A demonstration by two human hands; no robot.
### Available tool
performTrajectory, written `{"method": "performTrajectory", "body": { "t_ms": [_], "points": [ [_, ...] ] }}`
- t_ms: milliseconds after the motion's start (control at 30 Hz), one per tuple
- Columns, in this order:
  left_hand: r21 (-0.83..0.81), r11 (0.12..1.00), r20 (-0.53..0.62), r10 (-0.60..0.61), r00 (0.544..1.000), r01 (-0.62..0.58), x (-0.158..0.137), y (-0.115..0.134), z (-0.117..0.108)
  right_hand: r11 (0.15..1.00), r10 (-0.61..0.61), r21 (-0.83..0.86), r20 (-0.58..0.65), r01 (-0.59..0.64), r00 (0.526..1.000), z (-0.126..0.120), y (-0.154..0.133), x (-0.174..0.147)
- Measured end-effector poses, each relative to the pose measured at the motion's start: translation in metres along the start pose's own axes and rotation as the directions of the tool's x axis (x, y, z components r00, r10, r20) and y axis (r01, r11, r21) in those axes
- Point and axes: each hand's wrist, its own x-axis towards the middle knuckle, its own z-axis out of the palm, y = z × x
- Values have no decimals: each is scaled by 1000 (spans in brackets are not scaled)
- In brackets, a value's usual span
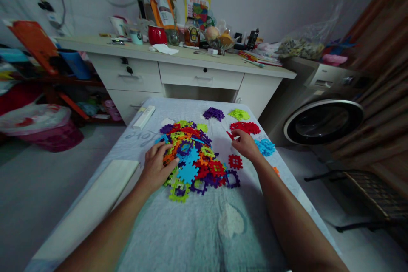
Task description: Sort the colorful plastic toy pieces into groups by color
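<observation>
A mixed heap of plastic interlocking tiles (188, 170) in blue, purple, red, green and orange lies mid-table. My left hand (158, 164) rests on the heap's left side with its fingers apart. Between the fingertips of my right hand (245, 144) is a red interlocking tile (230, 135), held just in front of a red pile (245, 127). A single red tile (235, 162) lies below that hand. Around the right side sit a purple pile (213, 114), a green pile (239, 114) and a blue pile (265, 147). Some orange tiles (276, 171) show partly behind my right forearm.
A cloth (197, 229) covers the table. A white box (144, 117) lies at its far left corner. Behind stands a cluttered white desk (200, 77), with a washing machine (318, 106) on the right. A pink bin (47, 131) stands on the left floor.
</observation>
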Motion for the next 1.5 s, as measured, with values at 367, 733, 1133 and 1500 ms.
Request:
{"method": "performTrajectory", "body": {
  "t_ms": [367,733,1133,1500],
  "points": [
    [-23,1000,-20,-7,1000,7,0,0,1,937,337,-40,-165,-348,927,-34,34,63],
    [-20,1000,-7,-6,1000,5,-1,-1,0,927,338,-88,-223,-365,914,-16,41,83],
    [-24,1000,-29,0,1000,-1,-1,-1,1,936,144,-269,-293,-226,945,-35,26,40],
    [-10,1000,-10,4,1000,-5,-1,1,-1,921,-204,-249,344,299,916,-24,5,-30]
  ]
}}
